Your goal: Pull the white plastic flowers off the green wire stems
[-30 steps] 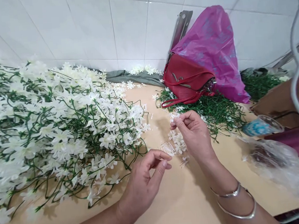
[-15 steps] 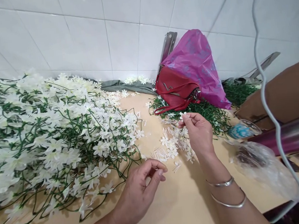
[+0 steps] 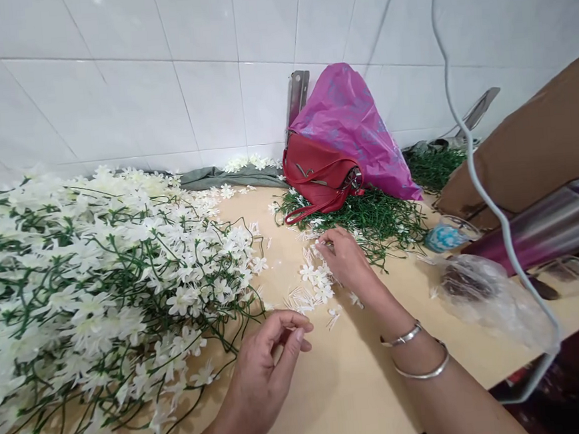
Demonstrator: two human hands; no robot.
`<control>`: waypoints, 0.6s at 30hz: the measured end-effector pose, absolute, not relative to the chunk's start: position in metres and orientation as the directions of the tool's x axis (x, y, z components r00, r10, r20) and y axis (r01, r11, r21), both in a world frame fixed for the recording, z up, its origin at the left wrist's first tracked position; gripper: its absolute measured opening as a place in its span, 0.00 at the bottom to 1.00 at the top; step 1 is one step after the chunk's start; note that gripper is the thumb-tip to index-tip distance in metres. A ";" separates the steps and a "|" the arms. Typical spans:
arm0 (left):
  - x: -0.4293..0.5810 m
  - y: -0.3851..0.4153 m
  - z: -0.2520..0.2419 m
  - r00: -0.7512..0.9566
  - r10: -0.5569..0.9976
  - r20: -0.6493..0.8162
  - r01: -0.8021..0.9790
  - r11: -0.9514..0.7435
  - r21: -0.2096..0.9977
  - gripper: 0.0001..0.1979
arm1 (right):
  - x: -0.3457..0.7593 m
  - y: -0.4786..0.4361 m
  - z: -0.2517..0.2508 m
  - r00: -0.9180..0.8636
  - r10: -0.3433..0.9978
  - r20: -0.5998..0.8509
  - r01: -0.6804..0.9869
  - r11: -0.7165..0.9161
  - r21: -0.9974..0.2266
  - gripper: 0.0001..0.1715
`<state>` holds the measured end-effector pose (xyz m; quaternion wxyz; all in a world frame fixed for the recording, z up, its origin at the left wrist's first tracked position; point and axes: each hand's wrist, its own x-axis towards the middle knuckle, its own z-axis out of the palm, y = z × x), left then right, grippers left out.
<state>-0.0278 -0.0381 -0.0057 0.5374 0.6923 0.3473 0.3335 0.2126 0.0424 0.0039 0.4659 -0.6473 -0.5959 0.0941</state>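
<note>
My right hand (image 3: 347, 260) reaches down over a small heap of loose white flower heads (image 3: 313, 284) on the tan table (image 3: 343, 386), fingers pinched at the heap's far edge on something I cannot make out. Two silver bangles ring that wrist. My left hand (image 3: 273, 356) hovers nearer me, thumb and fingers curled together in a pinch, its contents too small to see. A large pile of white artificial flowers on green stems (image 3: 98, 279) covers the table's left side, just left of my left hand.
A red handbag (image 3: 316, 173) and a pink plastic bag (image 3: 350, 128) lean on the tiled wall over bare green stems (image 3: 380, 220). A clear plastic bag (image 3: 486, 298), a small cup (image 3: 446, 235), a cardboard box (image 3: 528, 138) and a grey cable (image 3: 488, 194) crowd the right.
My right hand has dropped from a raised position, where it held a small white flower, down onto the loose flower heads. My left hand stays pinched. The camera has shifted right and downward.
</note>
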 end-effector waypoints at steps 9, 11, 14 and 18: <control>-0.025 -0.041 -0.007 0.589 0.799 0.120 0.174 -0.270 0.947 0.11 | 0.207 0.039 0.007 0.215 0.839 0.499 0.663 0.250 -0.706 0.07; -0.024 -0.042 -0.007 0.599 0.790 0.134 0.199 -0.309 0.930 0.10 | 0.221 0.043 0.009 0.276 0.791 0.546 0.692 0.230 -0.684 0.06; -0.021 -0.041 -0.005 0.600 0.791 0.123 0.250 -0.331 0.910 0.09 | 0.235 0.050 0.007 0.214 0.811 0.544 0.726 0.240 -0.644 0.03; -0.011 -0.033 -0.003 0.560 0.824 0.083 0.252 -0.265 0.931 0.09 | 0.226 0.052 0.002 0.014 0.898 0.439 0.720 0.295 -0.628 0.05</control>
